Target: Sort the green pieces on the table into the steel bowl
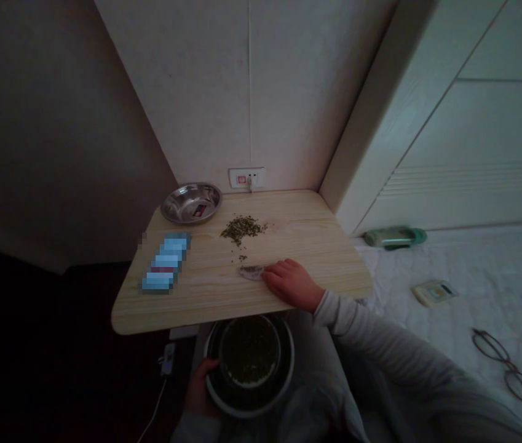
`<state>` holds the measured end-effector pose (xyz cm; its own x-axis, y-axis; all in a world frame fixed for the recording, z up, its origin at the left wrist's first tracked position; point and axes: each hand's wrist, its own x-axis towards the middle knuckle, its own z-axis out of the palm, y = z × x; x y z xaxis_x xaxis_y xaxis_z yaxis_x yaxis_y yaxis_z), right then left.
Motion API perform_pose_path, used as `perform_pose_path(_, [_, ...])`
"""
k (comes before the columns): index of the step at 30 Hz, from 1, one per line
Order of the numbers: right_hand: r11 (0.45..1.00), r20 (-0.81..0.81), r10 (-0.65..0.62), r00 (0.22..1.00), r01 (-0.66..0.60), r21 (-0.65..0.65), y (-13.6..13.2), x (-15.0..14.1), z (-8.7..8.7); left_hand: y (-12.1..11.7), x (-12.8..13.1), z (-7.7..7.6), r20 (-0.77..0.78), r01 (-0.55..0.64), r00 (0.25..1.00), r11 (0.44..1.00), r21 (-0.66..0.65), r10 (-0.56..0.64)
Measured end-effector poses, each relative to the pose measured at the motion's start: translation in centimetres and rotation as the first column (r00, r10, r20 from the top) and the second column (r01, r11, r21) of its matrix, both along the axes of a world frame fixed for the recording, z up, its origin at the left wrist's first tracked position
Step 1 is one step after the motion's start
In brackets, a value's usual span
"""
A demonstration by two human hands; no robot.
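Note:
My right hand [292, 284] rests on the table's front right part, its fingers together on a small flat greyish piece [251, 272] whose exact kind I cannot make out. Beyond it lies a loose pile of small dark green grains [243, 229], with a few strays nearer to me. Below the table edge, my left hand [201, 387] grips the left rim of a white-rimmed bowl [292, 363] over my lap, thumb on top. Inside that bowl sits a smaller round container [280, 354] holding dark green grains, dimly lit.
The wooden table [320, 246] also bears a shiny metal bowl [191, 203] and a phone [166, 261] on its left. Behind is a wall socket [246, 178]. On the white quilt at right lie a green bottle [394, 237], a small pale box [435, 293] and glasses [510, 369].

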<state>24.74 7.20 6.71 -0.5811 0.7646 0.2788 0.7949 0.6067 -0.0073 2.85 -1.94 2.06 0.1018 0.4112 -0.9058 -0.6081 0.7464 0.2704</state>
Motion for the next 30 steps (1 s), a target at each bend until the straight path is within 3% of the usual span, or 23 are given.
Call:
perform_pose_path(5, [0.998, -0.098, -0.066, 0.993, 0.066, 0.000, 1.1, 0.2, 0.4, 0.1, 0.1, 0.1, 0.007, -0.008, 1.000, 1.000, -0.029, 0.008])
perform_pose_path(8, [0.989, -0.278, -0.148, 0.949, 0.151, -0.014, 1.7, 0.3, 0.9, 0.1, 0.0, 0.2, 0.018, -0.015, 1.000, 1.000, -0.009, 0.016])
perform_pose_path(11, [0.964, -0.533, -0.263, 0.804, 0.246, -0.105, 1.9, 0.4, 1.2, 0.1, 0.0, 0.4, 0.010, -0.034, 0.999, 0.999, -0.004, 0.034])
perform_pose_path(14, [0.933, -0.683, -0.361, 0.635, 0.249, -0.261, 1.6, 0.8, 1.0, 0.1, 0.2, 0.7, 0.003, -0.049, 0.999, 0.999, -0.013, 0.049])
perform_pose_path(18, [0.886, -0.725, -0.459, 0.514, 0.202, -0.418, 0.5, 1.9, -0.3, 0.2, 0.4, 0.8, -0.006, -0.061, 0.998, 0.998, -0.011, 0.061])
perform_pose_path(24, [0.843, -0.749, -0.538, 0.385, 0.261, -0.471, -0.8, 3.9, -1.3, 0.4, 0.8, -0.1, 0.053, -0.011, 0.999, 1.000, -0.018, 0.012])
perform_pose_path(27, [0.829, -0.748, -0.559, 0.359, 0.263, -0.494, -0.9, 4.4, -1.4, 0.6, 1.1, -0.6, 0.056, -0.024, 0.998, 0.999, -0.032, 0.026])
perform_pose_path(30, [0.822, -0.725, -0.569, 0.389, 0.257, -0.508, -0.9, 4.3, -1.4, 0.9, 1.5, -0.5, 0.052, -0.031, 0.998, 0.999, -0.040, 0.033])
